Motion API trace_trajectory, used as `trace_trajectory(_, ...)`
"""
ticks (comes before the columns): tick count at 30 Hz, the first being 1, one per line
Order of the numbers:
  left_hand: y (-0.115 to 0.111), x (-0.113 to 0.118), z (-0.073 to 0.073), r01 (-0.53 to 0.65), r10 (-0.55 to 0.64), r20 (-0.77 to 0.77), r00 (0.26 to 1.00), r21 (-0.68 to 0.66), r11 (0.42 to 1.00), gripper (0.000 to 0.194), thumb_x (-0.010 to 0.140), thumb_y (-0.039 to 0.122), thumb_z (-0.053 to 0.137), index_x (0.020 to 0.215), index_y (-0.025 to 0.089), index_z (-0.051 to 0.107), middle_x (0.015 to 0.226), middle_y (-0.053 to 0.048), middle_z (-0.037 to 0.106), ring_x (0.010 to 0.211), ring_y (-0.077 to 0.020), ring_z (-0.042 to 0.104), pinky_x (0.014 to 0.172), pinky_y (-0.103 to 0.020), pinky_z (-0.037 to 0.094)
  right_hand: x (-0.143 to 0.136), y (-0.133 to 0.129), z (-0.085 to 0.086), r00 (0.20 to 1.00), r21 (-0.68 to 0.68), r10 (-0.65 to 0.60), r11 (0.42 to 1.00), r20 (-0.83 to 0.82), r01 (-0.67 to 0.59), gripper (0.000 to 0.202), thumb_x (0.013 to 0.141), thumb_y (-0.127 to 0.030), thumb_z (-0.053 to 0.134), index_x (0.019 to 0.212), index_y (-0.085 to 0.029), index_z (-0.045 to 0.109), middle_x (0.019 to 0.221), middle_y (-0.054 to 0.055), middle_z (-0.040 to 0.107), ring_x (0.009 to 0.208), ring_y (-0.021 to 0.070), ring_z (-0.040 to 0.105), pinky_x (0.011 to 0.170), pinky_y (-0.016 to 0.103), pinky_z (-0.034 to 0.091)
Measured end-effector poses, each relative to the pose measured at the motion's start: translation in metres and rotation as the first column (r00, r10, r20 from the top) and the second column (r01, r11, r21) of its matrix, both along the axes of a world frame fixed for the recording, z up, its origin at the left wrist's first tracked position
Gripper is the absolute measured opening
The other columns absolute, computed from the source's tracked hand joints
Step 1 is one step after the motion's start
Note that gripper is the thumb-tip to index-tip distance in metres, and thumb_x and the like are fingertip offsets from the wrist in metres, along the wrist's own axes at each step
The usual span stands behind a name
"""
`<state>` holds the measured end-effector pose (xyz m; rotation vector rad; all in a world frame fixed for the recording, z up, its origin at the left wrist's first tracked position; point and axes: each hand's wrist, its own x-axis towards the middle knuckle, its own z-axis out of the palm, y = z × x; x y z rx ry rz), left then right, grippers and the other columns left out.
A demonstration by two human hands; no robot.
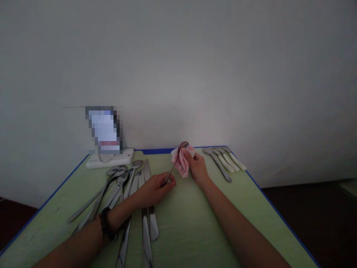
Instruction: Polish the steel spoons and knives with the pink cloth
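In the middle of the frame, my left grip (154,190) is closed around the handle of a spoon (170,170), tilted bowl-up. My right grip (200,171) pinches a pink cloth (183,163) against it near the bowl. Loose cutlery (94,208) lies heaped at lower left on the green table (189,230); pale-handled cutlery (229,161) lies right of centre.

On the table (189,227) we have a cutlery heap (122,180) at left, a screen (104,128) on a stand (125,158) behind it, a cutlery row (231,162) at back right, and between, a spoon (173,166) in our left hand (156,189) and a cloth (183,166) in our right hand (199,170).
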<state>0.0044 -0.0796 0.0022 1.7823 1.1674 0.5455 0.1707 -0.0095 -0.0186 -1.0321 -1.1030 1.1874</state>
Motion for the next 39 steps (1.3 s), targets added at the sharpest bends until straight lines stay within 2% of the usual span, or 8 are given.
trace_trajectory(2, -0.001, -0.002, -0.002, -0.011, 0.012, 0.024, 1.0, -0.045, 0.999, 0.026, 0.087, 0.041, 0.039, 0.084, 0.018, 0.05, 0.05, 0.01, 0.035, 0.039, -0.0074, 0.036, 0.039, -0.017, 0.028, -0.001, 0.001, -0.003, 1.0, -0.001, -0.012, 1.0, -0.013, 0.012, 0.038, 0.067, -0.05, 0.066, 0.075, -0.012, 0.066, 0.068, 0.003, 0.064, 0.06, 0.0132, 0.053, 0.058, 0.025, 0.041)
trace_trajectory(5, -0.002, -0.004, -0.004, -0.009, 0.01, 0.029, 1.0, -0.035, 0.999, 0.035, 0.09, 0.045, 0.033, 0.087, 0.017, 0.053, 0.042, 0.01, 0.036, 0.036, -0.0082, 0.036, 0.039, -0.018, 0.028, 0.0, 0.003, -0.006, 0.998, 0.0, -0.003, 1.0, -0.061, 0.003, 0.035, 0.068, -0.048, 0.066, 0.071, -0.014, 0.066, 0.064, 0.001, 0.064, 0.059, 0.0131, 0.053, 0.058, 0.025, 0.041)
trace_trajectory(13, -0.004, -0.003, -0.004, -0.02, 0.022, 0.058, 0.998, -0.031, 0.999, 0.041, 0.092, 0.047, 0.03, 0.087, 0.015, 0.055, 0.039, 0.01, 0.036, 0.037, -0.0083, 0.035, 0.04, -0.018, 0.029, 0.006, -0.001, -0.005, 0.936, -0.044, 0.113, 0.99, -0.333, -0.135, 0.013, 0.064, -0.029, 0.067, 0.068, -0.017, 0.066, 0.067, -0.001, 0.066, 0.064, 0.0139, 0.058, 0.064, 0.026, 0.045)
trace_trajectory(21, -0.004, -0.006, -0.004, 0.015, -0.007, 0.172, 0.985, -0.045, 0.999, 0.044, 0.092, 0.047, 0.027, 0.085, 0.015, 0.056, 0.037, 0.01, 0.036, 0.034, -0.0082, 0.029, 0.04, -0.019, 0.028, 0.004, -0.002, -0.001, 0.897, -0.07, 0.07, 0.991, -0.437, -0.112, 0.029, 0.066, -0.038, 0.072, 0.084, -0.016, 0.067, 0.078, 0.001, 0.069, 0.074, 0.0154, 0.061, 0.073, 0.029, 0.047)
trace_trajectory(24, -0.003, -0.008, -0.004, 0.023, -0.017, 0.181, 0.983, -0.036, 0.999, 0.043, 0.092, 0.047, 0.027, 0.083, 0.016, 0.056, 0.037, 0.009, 0.038, 0.035, -0.0091, 0.032, 0.043, -0.02, 0.031, 0.005, 0.003, -0.002, 0.884, -0.055, 0.094, 0.99, -0.458, -0.134, 0.029, 0.067, -0.039, 0.071, 0.084, -0.016, 0.067, 0.081, 0.001, 0.07, 0.076, 0.0153, 0.062, 0.075, 0.029, 0.047)
trace_trajectory(28, -0.004, -0.005, -0.004, 0.0, 0.006, 0.156, 0.988, -0.04, 0.999, 0.045, 0.092, 0.05, 0.027, 0.084, 0.017, 0.056, 0.038, 0.009, 0.037, 0.036, -0.0096, 0.032, 0.042, -0.02, 0.029, 0.008, 0.006, 0.0, 0.844, -0.067, 0.24, 0.949, -0.479, -0.308, 0.029, 0.071, -0.041, 0.069, 0.086, -0.016, 0.066, 0.082, 0.003, 0.07, 0.078, 0.016, 0.063, 0.074, 0.028, 0.048)
trace_trajectory(33, -0.006, 0.002, -0.003, -0.051, 0.057, 0.098, 0.994, -0.057, 0.997, 0.047, 0.091, 0.054, 0.025, 0.083, 0.017, 0.054, 0.042, 0.009, 0.033, 0.037, -0.0103, 0.034, 0.042, -0.021, 0.029, 0.015, 0.006, 0.005, 0.843, -0.116, 0.333, 0.903, -0.423, -0.415, 0.031, 0.068, -0.039, 0.073, 0.086, -0.014, 0.066, 0.075, 0.003, 0.069, 0.067, 0.0132, 0.062, 0.067, 0.024, 0.049)
trace_trajectory(39, -0.004, 0.006, 0.002, -0.044, 0.044, 0.0, 0.999, -0.058, 0.997, 0.047, 0.091, 0.051, 0.024, 0.084, 0.018, 0.055, 0.043, 0.008, 0.033, 0.039, -0.0114, 0.035, 0.044, -0.022, 0.032, 0.021, 0.01, 0.005, 0.844, -0.202, 0.345, 0.868, -0.411, -0.453, 0.029, 0.064, -0.035, 0.077, 0.078, -0.014, 0.064, 0.069, 0.003, 0.068, 0.06, 0.0116, 0.061, 0.058, 0.022, 0.049)
